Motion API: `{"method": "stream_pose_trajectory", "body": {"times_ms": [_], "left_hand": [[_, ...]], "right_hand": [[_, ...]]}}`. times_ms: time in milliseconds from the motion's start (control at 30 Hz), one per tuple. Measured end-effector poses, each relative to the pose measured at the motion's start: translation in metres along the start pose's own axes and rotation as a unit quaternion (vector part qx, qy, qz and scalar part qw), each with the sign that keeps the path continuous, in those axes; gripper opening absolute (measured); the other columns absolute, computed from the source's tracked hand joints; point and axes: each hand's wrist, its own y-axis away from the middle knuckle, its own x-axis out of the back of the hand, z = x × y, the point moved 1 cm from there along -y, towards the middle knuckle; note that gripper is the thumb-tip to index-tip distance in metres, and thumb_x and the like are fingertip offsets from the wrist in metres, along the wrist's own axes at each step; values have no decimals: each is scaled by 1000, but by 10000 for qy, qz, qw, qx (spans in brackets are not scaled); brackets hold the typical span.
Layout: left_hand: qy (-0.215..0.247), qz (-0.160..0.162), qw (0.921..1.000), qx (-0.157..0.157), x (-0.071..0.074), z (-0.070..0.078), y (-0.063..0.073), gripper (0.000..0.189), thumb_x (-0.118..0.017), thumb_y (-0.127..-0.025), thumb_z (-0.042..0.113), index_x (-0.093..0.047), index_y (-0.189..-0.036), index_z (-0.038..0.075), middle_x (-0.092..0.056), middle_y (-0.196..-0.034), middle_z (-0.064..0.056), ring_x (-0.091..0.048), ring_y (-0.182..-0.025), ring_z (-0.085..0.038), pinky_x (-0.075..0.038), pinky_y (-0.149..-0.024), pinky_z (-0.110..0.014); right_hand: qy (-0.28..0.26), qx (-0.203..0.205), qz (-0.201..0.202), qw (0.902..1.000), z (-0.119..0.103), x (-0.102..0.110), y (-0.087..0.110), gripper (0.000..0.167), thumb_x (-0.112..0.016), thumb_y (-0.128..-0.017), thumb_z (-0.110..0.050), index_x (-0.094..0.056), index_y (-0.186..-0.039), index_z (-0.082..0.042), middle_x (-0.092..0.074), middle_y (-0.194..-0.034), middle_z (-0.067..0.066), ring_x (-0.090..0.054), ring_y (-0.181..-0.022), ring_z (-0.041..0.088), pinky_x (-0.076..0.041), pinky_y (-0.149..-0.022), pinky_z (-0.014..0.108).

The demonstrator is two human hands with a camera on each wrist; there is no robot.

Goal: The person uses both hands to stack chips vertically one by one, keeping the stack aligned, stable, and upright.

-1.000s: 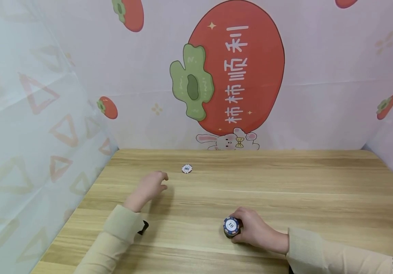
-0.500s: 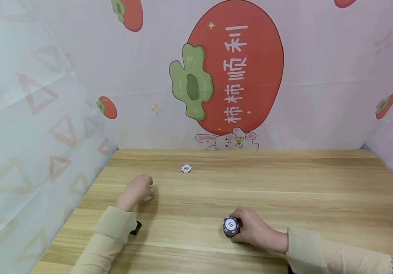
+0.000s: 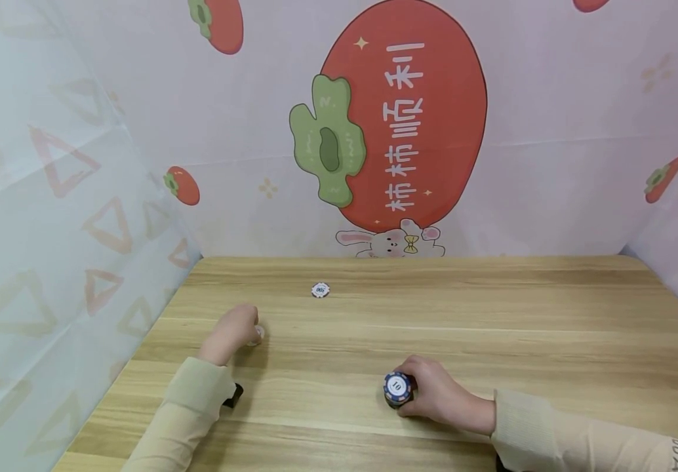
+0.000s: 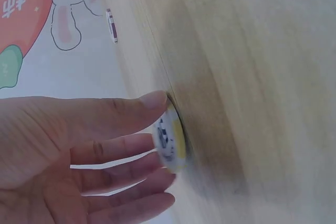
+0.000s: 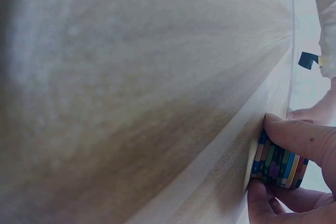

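Observation:
At the left of the table, my left hand (image 3: 231, 333) pinches a white and yellow poker chip (image 4: 170, 137) between thumb and fingers. The left wrist view has this chip tilted on edge, close over the wood. In the head view the hand covers part of it. Nearer the front, my right hand (image 3: 438, 396) grips a stack of poker chips (image 3: 397, 389) from its right side. A blue chip marked 10 tops the stack. The right wrist view shows several colours along the stack's side (image 5: 278, 163), with thumb and fingers around it.
A single white poker chip marked 500 (image 3: 320, 290) lies flat towards the back of the wooden table (image 3: 492, 314). Printed cloth walls (image 3: 551, 190) rise at the table's back and both sides.
My left hand has moved left and slightly nearer, and now pinches a chip that was hidden from the head view a second ago. My right hand stays on the stack.

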Motion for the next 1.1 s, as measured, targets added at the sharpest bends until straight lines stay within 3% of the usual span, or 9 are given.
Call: {"method": "stream_pose_trajectory", "body": {"times_ms": [133,267,400,600,733,1100], "left_hand": [[-92,113,9999,-22,0,1,-1,17,-67,-61,-2,-53,-71,-1,-49,-71,-8,-43,-63,-20,-40,-58,-32],[-96,102,9999,-45,2,3,0,19,-68,-67,-5,-58,-83,-6,-57,-81,-13,-52,-72,-24,-47,-67,-37],[-106,116,9998,-158,4,9,3,12,-60,-72,-11,-58,-81,-3,-58,-79,-11,-51,-70,-22,-46,-64,-34],[-19,131,9995,-297,8,25,9,18,-50,-76,-17,-56,-78,0,-55,-75,-7,-47,-67,-19,-43,-61,-32],[-296,332,9970,-627,9,39,12,14,-55,-77,-12,-57,-75,2,-56,-73,-5,-49,-67,-18,-44,-62,-32],[88,630,9864,-1512,9,86,27,16,-65,-74,-6,-56,-69,6,-51,-67,1,-45,-62,-12,-41,-59,-28]], "right_hand": [[-21,0,-10,10000,0,0,0,44,-83,-51,-8,-65,-91,-2,-58,-84,-3,-56,-77,13,-47,-71,28],[-55,5,-19,10000,0,0,0,44,-84,-51,-8,-65,-90,-2,-58,-84,-3,-56,-77,13,-47,-71,28],[-86,8,-4,10000,1,0,0,44,-84,-51,-8,-65,-91,-3,-58,-85,-4,-56,-78,13,-48,-72,28],[-58,-20,-5,10000,1,0,0,45,-84,-51,-8,-65,-91,-3,-57,-85,-4,-56,-78,13,-48,-72,28],[-56,-34,-19,10000,0,0,0,45,-84,-51,-8,-65,-91,-3,-57,-85,-4,-55,-78,13,-47,-71,28],[-108,-67,-62,9999,0,0,0,45,-85,-51,-9,-65,-91,-3,-57,-85,-4,-55,-78,13,-47,-71,28]]}}
